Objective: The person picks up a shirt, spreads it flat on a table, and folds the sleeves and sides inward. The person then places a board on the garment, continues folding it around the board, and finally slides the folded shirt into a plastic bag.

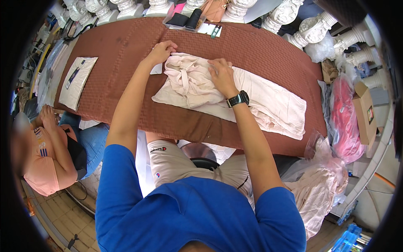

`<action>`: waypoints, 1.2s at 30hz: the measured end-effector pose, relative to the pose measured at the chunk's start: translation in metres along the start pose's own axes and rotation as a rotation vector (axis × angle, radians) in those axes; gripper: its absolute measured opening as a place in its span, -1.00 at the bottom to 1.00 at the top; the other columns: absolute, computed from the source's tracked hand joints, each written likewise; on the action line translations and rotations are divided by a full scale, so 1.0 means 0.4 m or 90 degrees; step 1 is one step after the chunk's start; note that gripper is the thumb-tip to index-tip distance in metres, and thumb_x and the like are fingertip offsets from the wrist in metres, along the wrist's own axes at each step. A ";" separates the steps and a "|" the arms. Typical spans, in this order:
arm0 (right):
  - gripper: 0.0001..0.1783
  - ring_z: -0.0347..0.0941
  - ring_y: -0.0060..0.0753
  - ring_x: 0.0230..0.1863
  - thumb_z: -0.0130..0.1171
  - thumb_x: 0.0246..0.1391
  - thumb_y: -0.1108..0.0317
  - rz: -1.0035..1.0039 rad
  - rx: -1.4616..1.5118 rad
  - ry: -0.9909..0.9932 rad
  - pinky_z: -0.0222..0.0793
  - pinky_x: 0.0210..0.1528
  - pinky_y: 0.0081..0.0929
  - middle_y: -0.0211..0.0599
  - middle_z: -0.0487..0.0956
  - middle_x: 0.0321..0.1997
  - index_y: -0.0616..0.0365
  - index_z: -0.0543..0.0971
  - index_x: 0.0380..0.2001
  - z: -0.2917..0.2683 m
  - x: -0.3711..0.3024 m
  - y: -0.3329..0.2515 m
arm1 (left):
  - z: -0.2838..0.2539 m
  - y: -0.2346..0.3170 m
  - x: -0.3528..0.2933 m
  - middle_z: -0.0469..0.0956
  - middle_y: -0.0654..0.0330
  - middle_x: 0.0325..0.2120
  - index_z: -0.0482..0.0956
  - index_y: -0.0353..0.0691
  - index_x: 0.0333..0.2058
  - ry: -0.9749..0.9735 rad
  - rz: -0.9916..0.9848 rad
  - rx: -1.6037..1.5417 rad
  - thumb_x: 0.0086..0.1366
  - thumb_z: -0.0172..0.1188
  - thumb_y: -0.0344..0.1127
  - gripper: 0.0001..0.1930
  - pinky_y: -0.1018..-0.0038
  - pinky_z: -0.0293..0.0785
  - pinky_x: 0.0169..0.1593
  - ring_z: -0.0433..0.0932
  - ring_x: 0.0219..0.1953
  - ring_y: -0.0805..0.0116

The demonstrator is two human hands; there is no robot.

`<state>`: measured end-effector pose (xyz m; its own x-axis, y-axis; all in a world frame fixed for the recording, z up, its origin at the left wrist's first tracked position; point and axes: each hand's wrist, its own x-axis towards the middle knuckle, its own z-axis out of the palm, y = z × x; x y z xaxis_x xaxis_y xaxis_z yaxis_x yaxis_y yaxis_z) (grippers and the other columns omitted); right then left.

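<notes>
A cream garment (268, 94) lies lengthwise across the table, its right part folded long and narrow. Its left part is bunched into loose folds, with a cloth strap (184, 80) running over them. My left hand (163, 51) is at the garment's far left corner, fingers apart and slightly bent, with nothing visible in them. Beside its wrist, a white tag (156, 69) sticks out from the cloth. My right hand (222, 75) rests on the garment's far edge near the middle, fingers spread and bent over the fabric. A black watch (238, 98) is on that wrist.
The table (121, 63) has a brown textured cover. A packed folded garment (77, 82) lies at left, near a seated person (52, 155). A plastic bin (184, 21) stands at the far edge. Bagged red cloth (344, 117), a cardboard box (364, 113) and heaped cream cloth (315, 185) are at right.
</notes>
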<state>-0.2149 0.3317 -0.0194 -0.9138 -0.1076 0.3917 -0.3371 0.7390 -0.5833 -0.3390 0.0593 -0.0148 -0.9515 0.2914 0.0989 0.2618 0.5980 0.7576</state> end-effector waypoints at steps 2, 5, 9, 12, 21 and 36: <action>-0.69 0.32 -0.08 0.10 0.19 0.13 0.31 -0.002 -0.022 0.017 0.23 0.13 -0.10 -0.34 0.50 0.04 0.03 0.63 -0.04 0.014 -0.006 0.024 | 0.006 0.003 0.006 0.69 0.12 -0.32 0.68 -0.27 -0.23 -0.015 0.014 -0.026 0.25 0.21 -0.50 -0.86 0.45 0.54 -0.16 0.64 -0.27 0.38; -0.67 0.29 -0.11 0.14 0.18 0.15 0.29 0.011 -0.045 0.008 0.19 0.16 -0.10 -0.38 0.49 0.09 0.02 0.63 0.00 0.020 -0.016 0.031 | 0.012 -0.009 0.009 0.69 0.09 -0.36 0.70 -0.27 -0.30 -0.079 0.066 0.031 0.23 0.25 -0.46 -0.90 0.39 0.55 -0.18 0.65 -0.30 0.33; -0.64 0.27 -0.14 0.17 0.17 0.16 0.25 0.012 -0.051 0.007 0.18 0.18 -0.12 -0.43 0.47 0.14 0.01 0.61 0.03 0.025 -0.024 0.028 | 0.025 -0.034 0.028 0.67 0.06 -0.33 0.68 -0.26 -0.32 -0.018 0.006 0.160 0.19 0.27 -0.48 -0.91 0.35 0.55 -0.17 0.65 -0.30 0.19; -0.62 0.26 -0.12 0.17 0.16 0.17 0.24 0.025 -0.037 0.004 0.17 0.20 -0.12 -0.41 0.47 0.14 0.02 0.60 0.06 0.024 -0.022 0.049 | 0.060 -0.007 0.025 0.63 0.03 -0.25 0.65 -0.22 -0.26 0.077 0.053 0.333 0.19 0.24 -0.51 -0.87 0.38 0.52 -0.11 0.62 -0.20 0.11; -0.60 0.41 0.07 0.05 0.24 0.11 0.17 -0.007 0.098 0.080 0.24 0.19 -0.14 0.01 0.59 -0.04 0.18 0.60 -0.05 0.060 0.085 -0.063 | 0.055 -0.019 0.027 0.57 0.24 -0.15 0.54 -0.19 -0.03 -0.169 -0.086 -0.266 0.44 0.04 -0.21 -0.75 0.42 0.42 0.05 0.48 -0.06 0.44; -0.77 0.40 -0.10 -0.47 0.38 -0.10 0.35 -0.027 -0.208 0.474 0.33 -0.38 -0.18 -0.13 0.49 -0.48 0.20 0.51 -0.51 -0.438 0.015 -0.100 | 0.002 0.055 0.003 0.50 0.06 0.10 0.69 -0.20 -0.06 -0.314 -0.097 -0.138 0.19 -0.06 0.52 -0.16 0.28 0.19 0.31 0.37 0.21 0.13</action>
<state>-0.1673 0.4180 0.1310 -0.4725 0.2457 0.8464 -0.1794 0.9134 -0.3653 -0.3343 0.0735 0.0016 -0.7735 0.5598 -0.2971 0.0376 0.5085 0.8603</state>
